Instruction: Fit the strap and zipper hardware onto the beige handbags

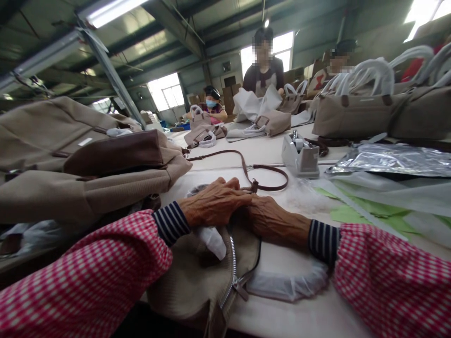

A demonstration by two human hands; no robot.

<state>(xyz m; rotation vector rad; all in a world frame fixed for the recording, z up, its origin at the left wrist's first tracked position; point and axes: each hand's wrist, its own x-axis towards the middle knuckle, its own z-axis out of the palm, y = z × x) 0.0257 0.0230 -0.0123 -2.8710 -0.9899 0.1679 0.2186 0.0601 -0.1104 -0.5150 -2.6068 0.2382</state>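
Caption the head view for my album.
Left hand and right hand meet over a zippered bag, brown strap beyond.

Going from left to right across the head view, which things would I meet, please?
Pile of tan bags at the left edge, left hand, right hand, silver packet at the right edge.

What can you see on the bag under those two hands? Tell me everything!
The bag is brownish beige, apparently finely ribbed fabric with dark edging. It slumps on the pale table. Its silver-toothed zipper, seemingly partly open, has a brown pull tab. A white-wrapped loop, probably its handle, lies to the right; another white-wrapped piece rests on top. The left hand and right hand meet over its far end, hiding that part.
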